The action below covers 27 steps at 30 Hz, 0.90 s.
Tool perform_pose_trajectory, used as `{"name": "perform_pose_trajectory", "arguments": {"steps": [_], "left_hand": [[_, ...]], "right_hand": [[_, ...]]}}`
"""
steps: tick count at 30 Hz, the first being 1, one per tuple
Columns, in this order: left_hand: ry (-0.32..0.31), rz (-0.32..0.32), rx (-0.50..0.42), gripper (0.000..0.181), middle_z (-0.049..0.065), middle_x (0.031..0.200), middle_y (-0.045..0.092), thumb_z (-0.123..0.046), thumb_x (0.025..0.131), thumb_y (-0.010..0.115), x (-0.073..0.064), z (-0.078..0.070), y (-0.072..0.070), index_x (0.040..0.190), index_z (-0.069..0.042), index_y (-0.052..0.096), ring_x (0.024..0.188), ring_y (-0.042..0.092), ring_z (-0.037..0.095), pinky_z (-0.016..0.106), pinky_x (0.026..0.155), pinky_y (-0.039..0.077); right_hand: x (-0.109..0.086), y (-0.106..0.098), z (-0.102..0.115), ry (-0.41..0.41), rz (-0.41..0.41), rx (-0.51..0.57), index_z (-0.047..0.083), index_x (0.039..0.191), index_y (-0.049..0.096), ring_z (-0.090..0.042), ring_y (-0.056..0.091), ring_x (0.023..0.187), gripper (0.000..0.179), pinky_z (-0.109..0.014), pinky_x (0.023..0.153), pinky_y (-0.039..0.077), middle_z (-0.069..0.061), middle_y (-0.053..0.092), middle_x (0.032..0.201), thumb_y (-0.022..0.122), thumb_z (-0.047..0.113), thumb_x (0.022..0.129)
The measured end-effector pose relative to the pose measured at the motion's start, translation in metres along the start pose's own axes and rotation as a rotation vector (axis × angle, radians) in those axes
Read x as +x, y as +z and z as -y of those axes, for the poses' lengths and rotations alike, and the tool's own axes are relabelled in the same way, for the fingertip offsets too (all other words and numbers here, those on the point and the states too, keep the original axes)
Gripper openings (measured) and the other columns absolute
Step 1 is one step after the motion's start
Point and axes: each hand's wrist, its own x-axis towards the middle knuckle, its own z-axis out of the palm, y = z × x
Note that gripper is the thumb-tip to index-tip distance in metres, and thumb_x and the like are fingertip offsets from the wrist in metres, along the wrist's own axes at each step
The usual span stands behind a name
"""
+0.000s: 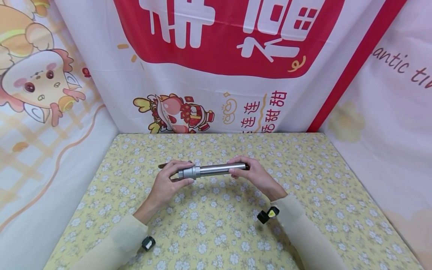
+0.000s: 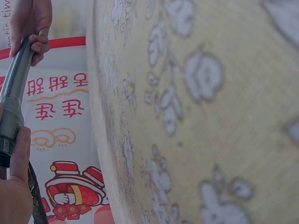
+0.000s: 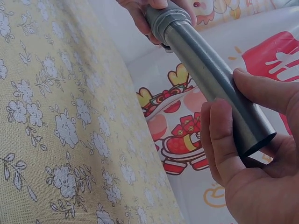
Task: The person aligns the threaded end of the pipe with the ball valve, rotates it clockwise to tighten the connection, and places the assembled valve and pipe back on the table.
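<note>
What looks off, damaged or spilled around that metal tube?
Nothing stands out: the metal tube looks straight, its collar fitting lines up with it, and no spill shows on the flowered cloth. A dark piece behind the left hand is mostly hidden, so I can't judge that.

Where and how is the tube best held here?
Probably near the tube's plain end, coming from the right, with thumb and fingers on opposite sides, as the right hand does: it is straight and round, lies roughly crosswise, and its other end meets the wider fitting, which the left hand holds.
</note>
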Motion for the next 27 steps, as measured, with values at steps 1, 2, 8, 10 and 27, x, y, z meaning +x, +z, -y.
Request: {"name": "perform_pose_trajectory", "arguments": {"steps": [1,2,8,10,27], "left_hand": [[-0.001,0.0,0.0,0.047,0.009,0.139,0.061,-0.009,0.093,0.088,-0.0001,0.0002,0.0001,0.138,-0.014,0.075,0.12,0.062,0.027,0.024,0.095,0.065],[-0.002,-0.001,-0.001,0.047,0.008,0.139,0.061,-0.01,0.093,0.088,-0.0002,0.0003,0.0002,0.138,-0.015,0.076,0.12,0.062,0.027,0.025,0.095,0.065],[-0.008,-0.004,-0.002,0.047,0.007,0.138,0.061,-0.011,0.093,0.089,-0.0006,0.0013,0.001,0.137,-0.018,0.076,0.12,0.062,0.029,0.025,0.095,0.065],[-0.009,-0.005,-0.003,0.047,0.007,0.138,0.061,-0.011,0.092,0.089,-0.0007,0.0017,0.0012,0.137,-0.018,0.076,0.12,0.062,0.029,0.025,0.095,0.065],[-0.036,0.001,0.002,0.045,0.006,0.14,0.06,-0.013,0.094,0.088,0.0005,-0.0011,0.0025,0.137,-0.02,0.076,0.123,0.061,0.029,0.024,0.097,0.064]], "right_hand": [[-0.0003,-0.0001,0.0,0.002,-0.003,-0.006,0.014,0.137,0.072,-0.05,0.065,0.112,0.039,-0.068,0.107,0.053,-0.013,0.07,0.125,0.079,0.033,0.103],[-0.0006,-0.0001,0.0003,0.006,-0.008,-0.01,0.015,0.137,0.073,-0.046,0.066,0.109,0.039,-0.067,0.106,0.053,-0.013,0.07,0.123,0.079,0.034,0.103],[-0.001,0.0005,0.0017,0.015,-0.029,-0.022,0.015,0.137,0.074,-0.024,0.066,0.097,0.041,-0.064,0.103,0.052,-0.011,0.072,0.118,0.079,0.037,0.103],[-0.001,0.0008,0.0019,0.016,-0.032,-0.02,0.015,0.138,0.074,-0.024,0.067,0.098,0.042,-0.065,0.104,0.053,-0.01,0.072,0.12,0.079,0.037,0.103],[-0.0011,-0.0029,0.0037,-0.004,0.015,-0.022,0.006,0.143,0.065,-0.025,0.071,0.112,0.049,-0.056,0.103,0.061,-0.019,0.07,0.132,0.083,0.011,0.099]]}}
